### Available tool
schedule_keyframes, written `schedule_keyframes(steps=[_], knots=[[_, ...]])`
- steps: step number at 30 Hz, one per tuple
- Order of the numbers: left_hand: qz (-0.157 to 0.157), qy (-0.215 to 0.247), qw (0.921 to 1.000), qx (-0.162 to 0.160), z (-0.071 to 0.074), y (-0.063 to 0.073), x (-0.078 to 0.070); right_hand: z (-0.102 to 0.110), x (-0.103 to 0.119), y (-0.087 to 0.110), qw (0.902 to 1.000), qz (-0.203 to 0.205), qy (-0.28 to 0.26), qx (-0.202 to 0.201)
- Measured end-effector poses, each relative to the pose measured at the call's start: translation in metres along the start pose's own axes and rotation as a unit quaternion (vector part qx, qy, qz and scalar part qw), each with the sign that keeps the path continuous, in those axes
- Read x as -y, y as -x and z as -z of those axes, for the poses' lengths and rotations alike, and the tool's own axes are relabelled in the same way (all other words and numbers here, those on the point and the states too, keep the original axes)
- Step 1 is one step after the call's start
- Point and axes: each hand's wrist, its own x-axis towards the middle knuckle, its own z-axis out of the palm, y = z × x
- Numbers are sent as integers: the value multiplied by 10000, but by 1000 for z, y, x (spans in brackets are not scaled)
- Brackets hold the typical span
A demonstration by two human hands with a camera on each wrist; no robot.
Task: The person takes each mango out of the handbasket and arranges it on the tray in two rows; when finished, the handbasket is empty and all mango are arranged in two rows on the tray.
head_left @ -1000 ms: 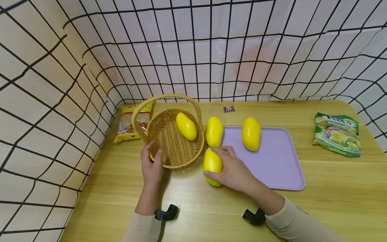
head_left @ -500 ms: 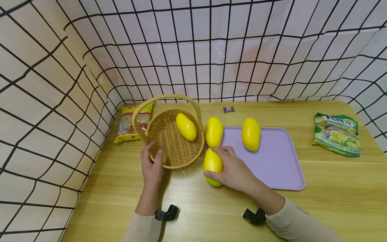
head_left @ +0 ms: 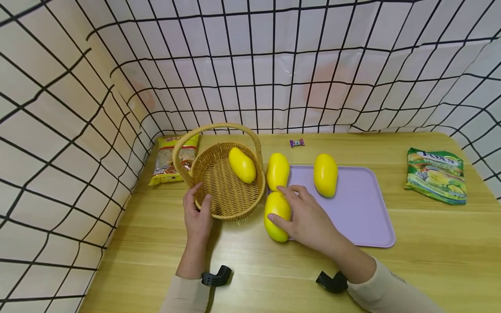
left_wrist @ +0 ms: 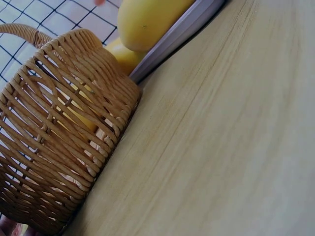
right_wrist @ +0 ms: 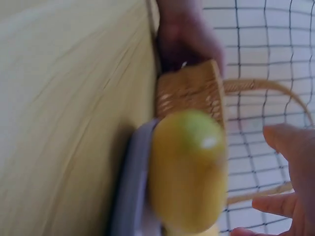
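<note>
In the head view a wicker basket (head_left: 227, 195) with a tall handle holds one yellow mango (head_left: 242, 165). My left hand (head_left: 198, 219) holds the basket's near left side, thumb at the rim; in the left wrist view the wicker wall (left_wrist: 64, 123) hides most of its fingers. My right hand (head_left: 309, 217) hovers over the nearest mango (head_left: 277, 217), which lies at the left edge of the lilac tray (head_left: 356, 217). The right wrist view shows its spread fingers (right_wrist: 280, 204) apart from that mango (right_wrist: 187, 172). Another mango (head_left: 278, 171) lies just behind.
One more mango (head_left: 325, 174) lies on the tray's far side. A yellow food packet (head_left: 172, 161) is behind the basket at left. A small purple candy (head_left: 297, 143) lies at the back, and a green snack bag (head_left: 435, 176) at right. Black-gridded white sheeting (head_left: 270, 65) encloses the table.
My right hand has loosened from the nearest mango and lifted slightly, its thumb and fingers coming off it. The left hand and basket stay where they were.
</note>
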Motion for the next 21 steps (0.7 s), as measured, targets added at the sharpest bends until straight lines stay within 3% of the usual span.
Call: schedule_keyframes(steps=[5, 13, 17, 21], knots=[[20, -83, 10000, -12, 0, 0, -1, 6, 22, 12, 9988, 467, -77, -149], [-8, -61, 10000, -18, 3, 1, -1, -2, 61, 17, 9945, 956, -398, 148], [-71, -14, 10000, 0, 2, 0, -1, -9, 77, 6, 9929, 1043, -566, 90], [-87, -59, 9999, 9, 2, -1, -1, -17, 88, -22, 9943, 786, -720, -17]])
